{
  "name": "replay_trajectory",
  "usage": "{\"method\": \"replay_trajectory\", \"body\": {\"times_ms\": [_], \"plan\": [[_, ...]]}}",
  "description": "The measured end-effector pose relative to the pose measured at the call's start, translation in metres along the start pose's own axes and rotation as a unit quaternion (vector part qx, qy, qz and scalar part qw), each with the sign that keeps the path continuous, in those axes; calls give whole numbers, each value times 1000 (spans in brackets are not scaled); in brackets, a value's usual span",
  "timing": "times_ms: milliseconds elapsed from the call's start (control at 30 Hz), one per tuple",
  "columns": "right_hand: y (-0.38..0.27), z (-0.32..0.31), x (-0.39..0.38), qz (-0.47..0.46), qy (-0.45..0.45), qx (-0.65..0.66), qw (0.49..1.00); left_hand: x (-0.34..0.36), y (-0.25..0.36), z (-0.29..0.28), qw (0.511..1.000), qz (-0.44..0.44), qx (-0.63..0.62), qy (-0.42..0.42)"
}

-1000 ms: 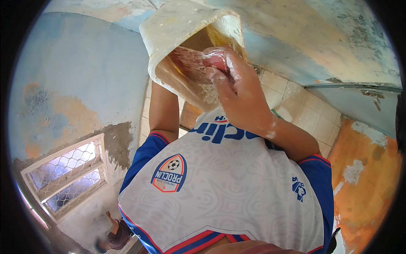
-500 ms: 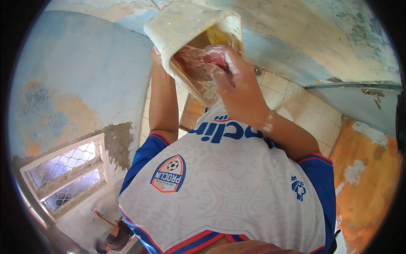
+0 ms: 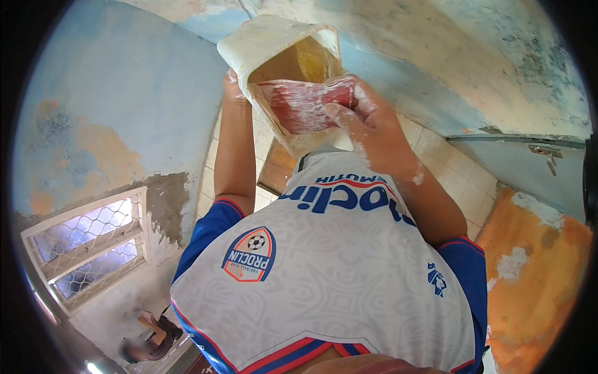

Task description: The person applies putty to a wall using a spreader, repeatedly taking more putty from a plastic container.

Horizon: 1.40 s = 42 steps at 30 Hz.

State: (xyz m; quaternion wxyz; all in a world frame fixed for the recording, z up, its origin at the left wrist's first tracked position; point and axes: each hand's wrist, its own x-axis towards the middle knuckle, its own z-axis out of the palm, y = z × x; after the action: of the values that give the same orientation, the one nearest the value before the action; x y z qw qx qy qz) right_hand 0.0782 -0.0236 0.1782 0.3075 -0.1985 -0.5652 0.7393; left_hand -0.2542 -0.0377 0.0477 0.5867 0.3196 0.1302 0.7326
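Below me I see a pale tiled floor (image 3: 458, 177) running through the middle of the frame; a brown wooden board (image 3: 278, 168) lies flat on it at centre, partly hidden by my shirt and arms

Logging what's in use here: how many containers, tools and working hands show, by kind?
Plaster-smeared container: 1
Red flat tool coated in white paste: 1
Hands at work: 2, the left hand behind the container, the right hand on the tool
Total: 4

One head-worn fisheye view looks steeply down, close over the person's white jersey (image 3: 336, 274) and raised forearms.
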Motion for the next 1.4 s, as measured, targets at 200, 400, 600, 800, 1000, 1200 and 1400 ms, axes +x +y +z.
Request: {"method": "replay_trajectory", "body": {"times_ms": [200,400,600,800,1000,1200,1400], "plan": [[-1,-27,12,64,67,154,984,-12,10,-19,1000,21,-9,9],[27,-33,23,28,119,381,917,-64,3,-49,985,70,31,157],[72,-9,49,28,180,425,887,-122,1,-43,955,12,51,293],[112,3,74,-24,256,439,861,-168,36,-77,908,-20,43,417],[150,-10,92,-134,402,410,808,-180,76,-114,906,-42,21,422],[207,-54,98,-160,494,344,782,-131,83,-119,913,-86,-16,399],[229,-121,125,-184,587,255,746,-50,85,-137,951,-99,-91,280]]}}
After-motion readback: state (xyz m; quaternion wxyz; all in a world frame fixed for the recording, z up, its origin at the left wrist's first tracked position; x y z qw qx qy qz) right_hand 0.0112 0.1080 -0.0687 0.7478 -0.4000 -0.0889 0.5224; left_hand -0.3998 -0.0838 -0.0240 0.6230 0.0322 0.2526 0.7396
